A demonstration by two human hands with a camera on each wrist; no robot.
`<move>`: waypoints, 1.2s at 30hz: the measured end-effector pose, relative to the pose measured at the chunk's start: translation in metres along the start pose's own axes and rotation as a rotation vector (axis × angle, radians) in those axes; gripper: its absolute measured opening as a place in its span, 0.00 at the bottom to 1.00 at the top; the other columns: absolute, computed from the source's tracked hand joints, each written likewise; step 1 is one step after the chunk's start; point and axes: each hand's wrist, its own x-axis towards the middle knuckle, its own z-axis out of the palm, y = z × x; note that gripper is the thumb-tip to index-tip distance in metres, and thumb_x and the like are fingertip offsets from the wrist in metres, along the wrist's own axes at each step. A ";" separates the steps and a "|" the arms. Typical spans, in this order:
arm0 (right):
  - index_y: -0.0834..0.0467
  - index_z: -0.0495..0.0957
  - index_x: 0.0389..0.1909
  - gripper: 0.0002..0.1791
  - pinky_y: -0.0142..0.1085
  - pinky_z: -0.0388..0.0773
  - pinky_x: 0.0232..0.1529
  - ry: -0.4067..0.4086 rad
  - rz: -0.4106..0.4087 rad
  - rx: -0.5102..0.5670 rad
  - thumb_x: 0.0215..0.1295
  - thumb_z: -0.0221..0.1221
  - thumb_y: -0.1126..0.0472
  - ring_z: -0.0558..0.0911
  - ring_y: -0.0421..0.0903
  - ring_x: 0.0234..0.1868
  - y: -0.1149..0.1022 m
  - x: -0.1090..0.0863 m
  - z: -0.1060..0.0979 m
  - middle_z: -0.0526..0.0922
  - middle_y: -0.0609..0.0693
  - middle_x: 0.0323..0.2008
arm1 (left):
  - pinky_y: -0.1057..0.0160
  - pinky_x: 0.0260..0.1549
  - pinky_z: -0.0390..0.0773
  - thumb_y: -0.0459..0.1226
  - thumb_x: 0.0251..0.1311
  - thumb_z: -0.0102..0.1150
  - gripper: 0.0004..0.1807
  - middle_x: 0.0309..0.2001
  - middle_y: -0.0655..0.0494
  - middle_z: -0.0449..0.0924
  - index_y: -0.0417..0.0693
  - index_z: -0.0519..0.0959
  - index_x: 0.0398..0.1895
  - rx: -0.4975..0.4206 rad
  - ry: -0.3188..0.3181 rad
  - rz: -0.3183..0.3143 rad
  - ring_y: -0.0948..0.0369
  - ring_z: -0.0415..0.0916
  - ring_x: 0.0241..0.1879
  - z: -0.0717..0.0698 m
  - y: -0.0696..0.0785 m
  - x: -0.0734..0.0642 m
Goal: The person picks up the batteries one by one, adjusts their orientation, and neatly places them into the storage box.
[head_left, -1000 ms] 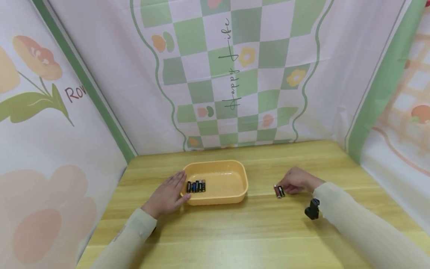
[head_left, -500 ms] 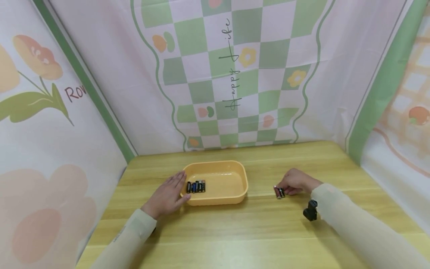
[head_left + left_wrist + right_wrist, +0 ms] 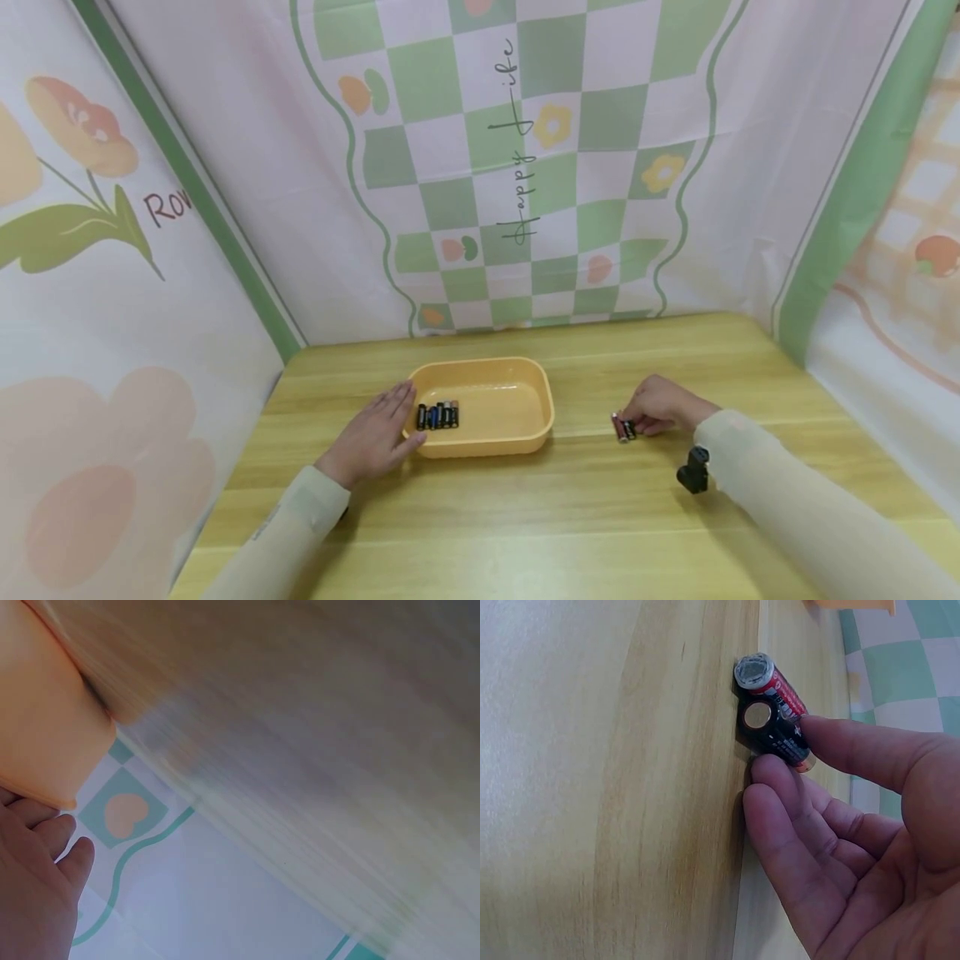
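Note:
On the table, my right hand (image 3: pixel 660 406) pinches a black battery (image 3: pixel 774 733) between thumb and fingertips. Against it lies a red battery (image 3: pixel 781 691), its silver end toward the right wrist camera. My left hand (image 3: pixel 372 436) rests flat along the left rim of a yellow plastic tray (image 3: pixel 517 429), fingers fairly straight. Inside the tray, at its left side, several mostly dark batteries (image 3: pixel 438 416) stand side by side in a row. The left wrist view shows the fingers (image 3: pixel 73 862) against the tray's outer wall (image 3: pixel 56 712).
The wooden table (image 3: pixel 480 517) runs up to a checked green and white cloth (image 3: pixel 495 192) at the back. Patterned cloths (image 3: pixel 82 333) also hang at the left and right. A black wrist camera (image 3: pixel 694 471) sits at the right cuff.
My right hand has shifted slightly left over the black battery and covers a little more of it. The left hand and the tray stay where they were.

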 end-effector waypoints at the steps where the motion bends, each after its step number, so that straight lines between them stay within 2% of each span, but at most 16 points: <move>1: 0.65 0.80 0.29 0.06 0.37 0.82 0.27 -0.001 -0.002 -0.003 0.59 0.66 0.65 0.79 0.44 0.22 0.000 0.000 0.000 0.79 0.52 0.22 | 0.55 0.70 0.42 0.64 0.71 0.25 0.46 0.76 0.44 0.37 0.37 0.44 0.76 -0.001 -0.001 -0.001 0.53 0.36 0.75 0.000 0.000 0.000; 6: 0.65 0.80 0.28 0.06 0.37 0.82 0.27 -0.002 -0.008 -0.014 0.59 0.65 0.66 0.79 0.44 0.22 -0.001 -0.001 -0.001 0.80 0.53 0.21 | 0.55 0.71 0.42 0.64 0.71 0.25 0.46 0.76 0.45 0.36 0.37 0.43 0.76 -0.007 -0.006 -0.005 0.53 0.35 0.75 0.000 0.000 0.000; 16: 0.65 0.79 0.22 0.08 0.37 0.83 0.25 0.056 -0.003 -0.061 0.56 0.64 0.66 0.79 0.44 0.20 -0.002 -0.002 -0.001 0.79 0.54 0.19 | 0.55 0.70 0.43 0.64 0.71 0.26 0.45 0.76 0.43 0.38 0.37 0.43 0.76 -0.004 0.000 0.002 0.52 0.36 0.75 -0.002 0.000 0.000; 29: 0.65 0.79 0.24 0.06 0.36 0.82 0.24 0.057 0.005 0.020 0.56 0.62 0.65 0.80 0.44 0.20 -0.001 0.000 -0.008 0.79 0.52 0.19 | 0.54 0.70 0.44 0.63 0.71 0.27 0.45 0.76 0.43 0.39 0.36 0.45 0.76 0.002 0.008 0.010 0.52 0.37 0.75 0.000 0.000 0.000; 36: 0.67 0.80 0.26 0.08 0.38 0.83 0.25 0.012 -0.049 0.056 0.59 0.62 0.65 0.80 0.45 0.20 -0.013 0.000 -0.013 0.80 0.54 0.20 | 0.53 0.70 0.45 0.63 0.71 0.27 0.45 0.76 0.43 0.40 0.35 0.46 0.76 0.004 0.018 0.010 0.51 0.39 0.75 -0.001 0.001 0.000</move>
